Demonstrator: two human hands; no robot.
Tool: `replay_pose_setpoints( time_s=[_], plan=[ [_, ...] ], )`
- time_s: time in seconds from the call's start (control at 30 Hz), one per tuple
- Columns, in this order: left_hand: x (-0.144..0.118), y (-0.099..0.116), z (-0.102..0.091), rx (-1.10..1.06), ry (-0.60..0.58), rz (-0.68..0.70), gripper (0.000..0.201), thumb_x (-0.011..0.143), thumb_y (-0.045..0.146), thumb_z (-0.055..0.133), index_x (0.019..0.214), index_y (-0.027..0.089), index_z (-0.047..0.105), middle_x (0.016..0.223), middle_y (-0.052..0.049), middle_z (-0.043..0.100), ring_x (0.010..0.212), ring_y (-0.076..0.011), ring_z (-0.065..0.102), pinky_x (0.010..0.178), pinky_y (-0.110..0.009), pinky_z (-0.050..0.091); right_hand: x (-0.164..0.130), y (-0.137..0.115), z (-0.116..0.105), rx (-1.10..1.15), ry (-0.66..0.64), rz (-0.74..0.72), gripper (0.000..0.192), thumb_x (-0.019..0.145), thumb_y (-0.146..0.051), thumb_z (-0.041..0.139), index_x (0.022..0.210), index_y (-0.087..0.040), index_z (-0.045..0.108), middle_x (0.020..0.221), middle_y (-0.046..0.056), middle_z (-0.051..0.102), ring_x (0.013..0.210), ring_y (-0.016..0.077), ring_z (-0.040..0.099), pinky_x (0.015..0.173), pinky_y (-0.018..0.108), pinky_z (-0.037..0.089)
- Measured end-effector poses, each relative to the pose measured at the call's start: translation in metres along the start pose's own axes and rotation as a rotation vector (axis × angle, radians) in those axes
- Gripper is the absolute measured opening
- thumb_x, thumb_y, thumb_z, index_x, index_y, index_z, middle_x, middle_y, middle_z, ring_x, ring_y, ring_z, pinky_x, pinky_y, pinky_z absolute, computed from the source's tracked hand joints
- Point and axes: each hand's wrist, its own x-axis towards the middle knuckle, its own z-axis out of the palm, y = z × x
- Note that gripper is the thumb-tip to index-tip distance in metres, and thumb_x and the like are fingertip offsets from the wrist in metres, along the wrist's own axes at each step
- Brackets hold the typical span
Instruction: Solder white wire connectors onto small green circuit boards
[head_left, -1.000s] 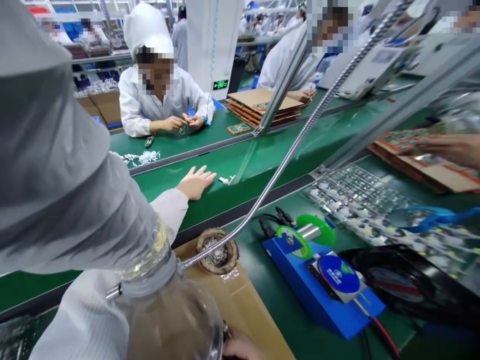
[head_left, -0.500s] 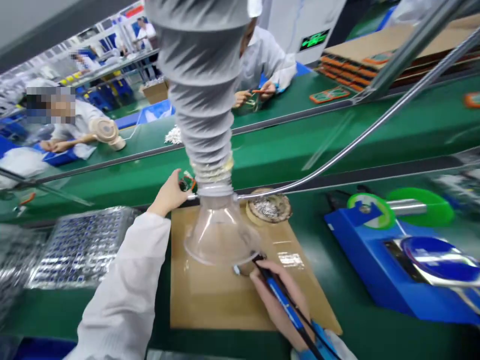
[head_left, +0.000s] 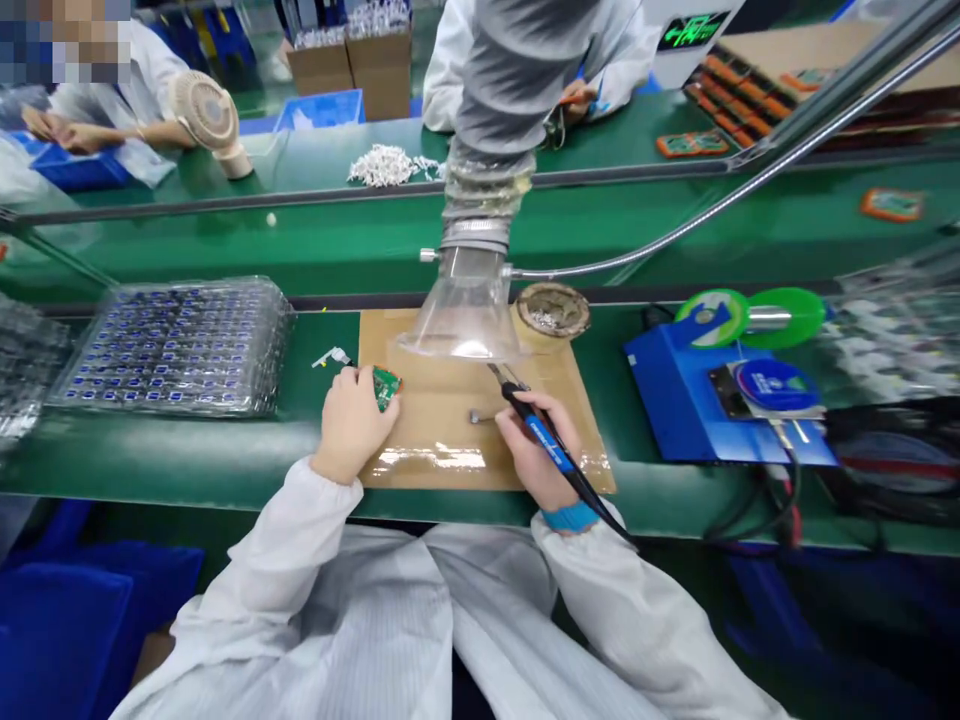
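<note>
My left hand [head_left: 351,422] holds a small green circuit board [head_left: 386,386] down on the left edge of a brown cardboard mat [head_left: 450,455]. A white connector with wires [head_left: 332,356] lies just left of the hand. My right hand [head_left: 536,455] grips a blue-handled soldering iron [head_left: 541,434], its tip pointing up and left under a clear fume funnel [head_left: 466,315]. A small metal piece [head_left: 475,415] lies on the mat between my hands.
A grey extraction hose [head_left: 504,90] hangs over the mat. A tip-cleaner pot [head_left: 553,309] sits behind it. A blue solder station with green spool [head_left: 731,385] stands right, a clear tray of blue parts [head_left: 176,345] left. Other people work across the green conveyor [head_left: 337,240].
My left hand came back from the conveyor with the green board and set it on the mat. The view tilted down; the soldering iron stayed in my right hand.
</note>
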Motion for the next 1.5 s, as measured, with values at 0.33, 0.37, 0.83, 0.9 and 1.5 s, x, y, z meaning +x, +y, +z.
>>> replay_pose_setpoints(
  time_s=[0.33, 0.37, 0.83, 0.9, 1.5],
  plan=[
    [0.002, 0.02, 0.017, -0.257, -0.197, 0.251, 0.046, 0.097, 0.035, 0.058, 0.139, 0.016, 0.059, 0.124, -0.013, 0.065, 0.113, -0.0279, 0.065, 0.098, -0.038, 0.053, 0.0, 0.002, 0.007, 0.037, -0.057, 0.047, 0.029, 0.08, -0.034, 0.076, 0.106, -0.024, 0.067, 0.088, 0.002, 0.074, 0.075, 0.018, 0.071, 0.076, 0.034, 0.059],
    [0.003, 0.02, 0.018, -0.241, -0.213, 0.304, 0.044, 0.098, 0.033, 0.057, 0.138, 0.017, 0.061, 0.122, -0.012, 0.066, 0.112, -0.0275, 0.065, 0.097, -0.038, 0.053, 0.0, 0.002, 0.007, 0.033, -0.053, 0.051, 0.029, 0.081, -0.034, 0.076, 0.106, -0.023, 0.067, 0.088, 0.002, 0.074, 0.075, 0.0177, 0.07, 0.076, 0.034, 0.059],
    [0.024, 0.048, 0.03, -0.06, 0.039, 0.454, 0.047, 0.1, 0.046, 0.055, 0.137, 0.019, 0.063, 0.138, -0.018, 0.062, 0.127, -0.0369, 0.054, 0.105, -0.052, 0.037, -0.001, 0.0, -0.001, 0.182, -0.077, 0.059, 0.026, 0.085, -0.033, 0.077, 0.108, -0.025, 0.066, 0.086, 0.0, 0.072, 0.075, 0.0165, 0.071, 0.074, 0.033, 0.06],
    [0.031, 0.042, 0.032, -0.096, 0.003, 0.558, 0.038, 0.102, 0.032, 0.051, 0.136, 0.023, 0.066, 0.141, -0.014, 0.062, 0.131, -0.0344, 0.053, 0.106, -0.05, 0.037, 0.0, -0.002, -0.001, 0.181, -0.074, 0.056, 0.026, 0.085, -0.031, 0.078, 0.107, -0.026, 0.067, 0.088, 0.001, 0.074, 0.076, 0.0163, 0.073, 0.075, 0.032, 0.06],
    [0.01, 0.028, -0.002, -1.03, -0.452, 0.22, 0.015, 0.085, 0.032, 0.073, 0.082, 0.017, 0.074, 0.08, -0.005, 0.073, 0.073, -0.0168, 0.065, 0.07, -0.029, 0.051, -0.002, -0.032, 0.036, 0.319, -0.207, 0.141, 0.025, 0.085, -0.027, 0.079, 0.107, -0.027, 0.068, 0.086, -0.001, 0.074, 0.078, 0.0153, 0.072, 0.076, 0.028, 0.06]
  ],
)
